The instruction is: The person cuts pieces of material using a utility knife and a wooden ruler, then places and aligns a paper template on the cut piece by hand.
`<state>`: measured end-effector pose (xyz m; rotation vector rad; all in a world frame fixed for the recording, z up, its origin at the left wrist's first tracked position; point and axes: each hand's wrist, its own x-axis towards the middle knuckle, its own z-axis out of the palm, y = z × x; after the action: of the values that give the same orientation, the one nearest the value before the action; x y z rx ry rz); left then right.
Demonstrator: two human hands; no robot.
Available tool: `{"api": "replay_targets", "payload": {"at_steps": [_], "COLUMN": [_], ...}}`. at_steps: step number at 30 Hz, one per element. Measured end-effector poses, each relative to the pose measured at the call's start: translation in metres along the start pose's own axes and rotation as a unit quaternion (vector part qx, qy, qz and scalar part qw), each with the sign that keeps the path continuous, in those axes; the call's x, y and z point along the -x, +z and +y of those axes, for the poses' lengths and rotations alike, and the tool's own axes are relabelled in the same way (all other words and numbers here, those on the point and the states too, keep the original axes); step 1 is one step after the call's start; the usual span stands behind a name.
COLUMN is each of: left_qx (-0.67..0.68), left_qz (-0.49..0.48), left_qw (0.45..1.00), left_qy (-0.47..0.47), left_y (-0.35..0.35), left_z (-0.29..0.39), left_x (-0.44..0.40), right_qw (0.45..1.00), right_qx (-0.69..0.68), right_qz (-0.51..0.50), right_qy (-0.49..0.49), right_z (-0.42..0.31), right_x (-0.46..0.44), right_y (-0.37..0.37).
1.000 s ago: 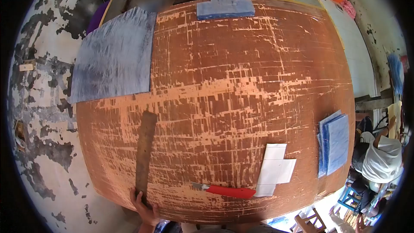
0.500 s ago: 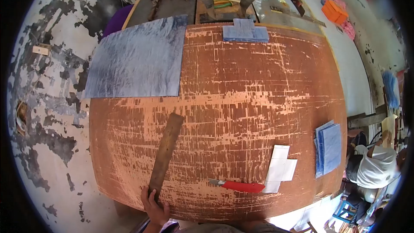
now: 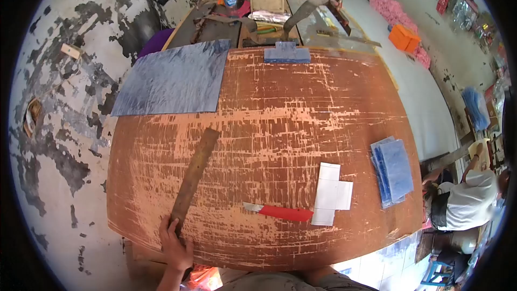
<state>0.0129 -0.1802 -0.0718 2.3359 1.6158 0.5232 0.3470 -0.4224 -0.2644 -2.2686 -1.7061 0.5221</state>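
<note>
Ruler (image 3: 196, 175) lies left of red knife (image 3: 285, 213) and white card (image 3: 326, 194)

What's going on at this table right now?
A person's left hand is at the near end of a long flat strip lying on a scratched brown table; the right hand isn't in view. A red-handled cutter lies loose beside a white cross-shaped piece. A large grey-blue sheet lies at the far left, and a stack of blue pieces sits near the right edge.
</note>
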Motion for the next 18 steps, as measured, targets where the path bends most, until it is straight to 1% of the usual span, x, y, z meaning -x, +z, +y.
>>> {"api": "replay_targets", "payload": {"at_steps": [3, 5, 10, 14, 17, 18], "left_qx": [0.003, -0.004, 0.012, 0.052, 0.059, 0.053], "left_qz": [0.009, 0.024, 0.059, 0.103, 0.115, 0.128], "left_qw": [1.000, 1.000, 0.998, 0.993, 0.992, 0.990], "left_qy": [-0.012, 0.020, 0.024, 0.031, 0.000, 0.021], "left_y": [-0.003, -0.003, -0.004, 0.001, 0.001, 0.005], "left_z": [0.004, 0.004, 0.009, 0.007, 0.006, -0.001], "left_x": [0.004, 0.005, 0.012, 0.012, 0.017, 0.014], "right_qw": [1.000, 0.999, 0.997, 0.991, 0.979, 0.973], "right_qx": [-0.006, -0.013, -0.038, -0.092, -0.159, -0.185], "right_qz": [0.012, 0.017, 0.018, 0.010, -0.017, -0.029], "right_qy": [-0.024, -0.037, -0.069, -0.093, -0.126, -0.138], "right_z": [0.004, 0.005, 0.006, 0.009, 0.014, 0.018], "right_x": [0.000, -0.002, -0.018, -0.037, -0.040, -0.034], "right_y": [0.009, 0.014, 0.027, 0.031, 0.028, 0.025]}}
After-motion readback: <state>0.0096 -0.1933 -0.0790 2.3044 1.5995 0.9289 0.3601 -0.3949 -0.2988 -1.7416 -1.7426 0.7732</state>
